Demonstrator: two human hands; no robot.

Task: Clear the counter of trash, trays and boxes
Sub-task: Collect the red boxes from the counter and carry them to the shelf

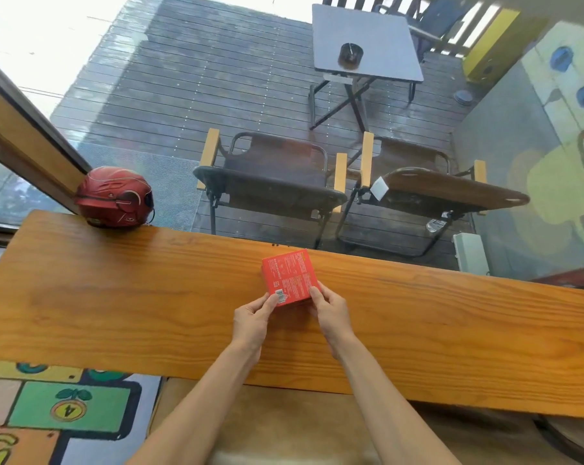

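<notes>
Both hands grasp a small red box (290,277) with printed text and a barcode near the middle of the wooden counter (116,297) — the left hand (252,319) pinching its near-left corner, the right hand (331,313) its near-right edge — while a red helmet (114,197) sits at the counter's far-left end.

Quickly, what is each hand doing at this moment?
Left hand: pinches the near left corner of the red box.
Right hand: pinches the box's near right corner.
</notes>
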